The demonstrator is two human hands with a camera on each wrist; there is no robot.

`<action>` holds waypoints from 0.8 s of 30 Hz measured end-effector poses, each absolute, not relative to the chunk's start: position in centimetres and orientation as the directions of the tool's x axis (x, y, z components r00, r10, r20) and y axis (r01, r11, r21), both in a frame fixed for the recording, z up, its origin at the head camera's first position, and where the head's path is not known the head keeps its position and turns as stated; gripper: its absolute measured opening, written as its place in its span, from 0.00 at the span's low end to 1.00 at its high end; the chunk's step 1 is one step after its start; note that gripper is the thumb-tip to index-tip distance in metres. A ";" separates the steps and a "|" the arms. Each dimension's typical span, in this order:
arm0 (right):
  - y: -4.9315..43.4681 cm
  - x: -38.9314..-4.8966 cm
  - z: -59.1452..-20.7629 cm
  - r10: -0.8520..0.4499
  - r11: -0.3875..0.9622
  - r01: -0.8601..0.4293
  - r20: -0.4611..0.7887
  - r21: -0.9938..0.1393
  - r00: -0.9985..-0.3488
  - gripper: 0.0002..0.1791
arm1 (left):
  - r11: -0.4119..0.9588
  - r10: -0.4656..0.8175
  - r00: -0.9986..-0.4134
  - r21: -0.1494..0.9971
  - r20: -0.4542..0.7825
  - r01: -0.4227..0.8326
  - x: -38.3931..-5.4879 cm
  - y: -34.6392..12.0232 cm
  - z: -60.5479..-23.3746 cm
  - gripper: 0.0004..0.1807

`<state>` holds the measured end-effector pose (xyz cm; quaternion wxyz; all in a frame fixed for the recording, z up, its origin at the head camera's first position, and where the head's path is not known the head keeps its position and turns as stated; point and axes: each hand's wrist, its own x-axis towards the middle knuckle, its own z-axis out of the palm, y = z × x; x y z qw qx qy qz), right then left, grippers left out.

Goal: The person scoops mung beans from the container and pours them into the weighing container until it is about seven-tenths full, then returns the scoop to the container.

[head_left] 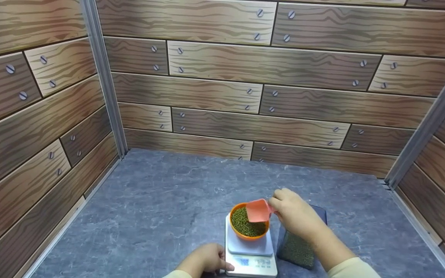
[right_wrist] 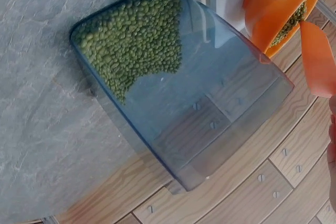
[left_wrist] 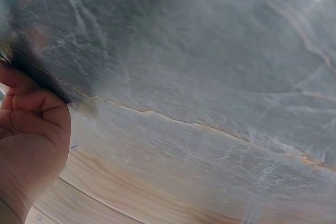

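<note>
An orange bowl (head_left: 251,238) of green mung beans (head_left: 242,224) stands on a white kitchen scale (head_left: 231,243) with a lit display. By its handle, my right hand (head_left: 294,214) holds a pink-orange scoop (head_left: 258,211) over the bowl's right side. In the right wrist view, the scoop (right_wrist: 316,59) tilts right at the bowl's (right_wrist: 265,11) mouth. My left hand (head_left: 209,258) grips the scale's front left edge, one digit lying on its top. Curled fingers of the left hand (left_wrist: 34,135) show in the left wrist view.
Right of the scale, partly behind my right forearm, a clear bluish container (right_wrist: 173,114) holds more mung beans (right_wrist: 134,35). The grey marbled tabletop (head_left: 160,204) is bounded by wood-patterned walls (head_left: 214,61) at the back and both sides.
</note>
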<state>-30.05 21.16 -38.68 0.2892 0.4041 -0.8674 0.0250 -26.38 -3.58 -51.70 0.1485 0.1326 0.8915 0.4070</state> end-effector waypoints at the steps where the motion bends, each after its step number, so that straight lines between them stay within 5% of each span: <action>1: 21.2 -30.1 -38.6 -0.691 0.665 -0.720 0.527 0.197 -0.495 0.09 | 0.630 0.357 -0.920 0.768 -0.159 0.112 -26.4 -3.6 -51.7 0.20; 5: 21.9 -30.0 -38.4 -0.660 0.685 -0.713 0.540 0.148 -0.522 0.07 | 0.634 0.358 -0.919 0.765 -0.165 0.110 -26.3 -3.5 -51.6 0.20; 11: 24.0 -29.5 -36.7 -0.533 0.771 -0.637 0.536 -0.011 -0.655 0.08 | 0.641 0.356 -0.919 0.760 -0.171 0.108 -26.3 -3.5 -51.6 0.20; 17: 27.6 -29.6 -35.1 -0.485 0.798 -0.601 0.533 -0.055 -0.693 0.10 | 0.667 0.350 -0.924 0.733 -0.153 0.132 -26.3 -3.5 -51.6 0.21; 24: 32.1 -29.3 -35.2 -0.430 0.845 -0.503 0.326 -0.183 -0.842 0.11 | 0.674 0.351 -0.924 0.725 -0.148 0.140 -26.4 -3.5 -51.8 0.21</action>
